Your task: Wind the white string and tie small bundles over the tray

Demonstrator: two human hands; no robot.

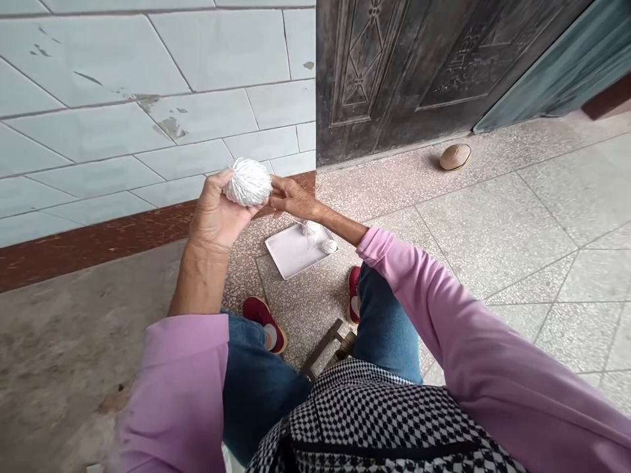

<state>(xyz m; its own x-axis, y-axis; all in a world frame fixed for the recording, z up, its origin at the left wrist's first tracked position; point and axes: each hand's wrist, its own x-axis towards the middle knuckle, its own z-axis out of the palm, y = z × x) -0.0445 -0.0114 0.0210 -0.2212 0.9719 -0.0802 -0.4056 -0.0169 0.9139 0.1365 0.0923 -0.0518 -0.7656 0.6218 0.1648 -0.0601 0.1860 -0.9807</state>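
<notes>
A ball of white yarn [248,182] rests in my left hand [219,213], thumb on its near left side and fingers beneath it. My right hand [296,198] is at the ball's right edge, its fingers bent together against the yarn; the fingertips are partly hidden. Below the hands, a shallow white tray [290,253] lies on the floor. In it are a loose bundle of white yarn [311,228] and a smaller white ball [329,246]. A thin strand rises from the bundle toward my right hand.
A tiled wall [221,52] stands close ahead on the left, beside a dark carved door [384,72]. An oval pinkish-brown object [455,157] sits on the floor near the door. Between my red shoes [263,318] and knees, part of a wooden frame [323,348] shows.
</notes>
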